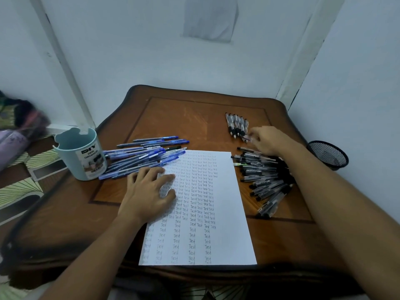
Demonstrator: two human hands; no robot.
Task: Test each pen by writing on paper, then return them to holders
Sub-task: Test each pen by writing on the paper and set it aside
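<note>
Nearest the lens, the sheet of paper (207,204) lies flat on the wooden table (194,118), its near edge at the table's front, and rows of the word "Test" cover most of it. That filled page suggests the testing is well along. Spread flat with fingers straight, the left hand (149,191) presses on the sheet's left edge, most likely to keep it from sliding while the other hand works.

Across the page, the right hand (268,139) reaches to the far right of the table, its fingertips at the near end of a short row of grey-barrelled pens (237,124) laid side by side. Blur hides those fingers, so I cannot tell whether they pinch a pen or only touch one. The tidy row, set apart from the heaps, looks like a sorted group.

Just below that hand, a loose heap of black-capped pens (264,176) fans out beside the paper's right edge. On the opposite side, a pile of blue pens (142,156) lies with some of its tips over the sheet's upper left corner.

Both holders stand without pens showing in them: a pale blue cup (80,152) labelled as a desk organiser, beside the blue pile, and a black mesh cup (328,154) at the table's right edge, by the black pens. Their positions suggest one holder per colour, and the return step appears not yet done.
</note>
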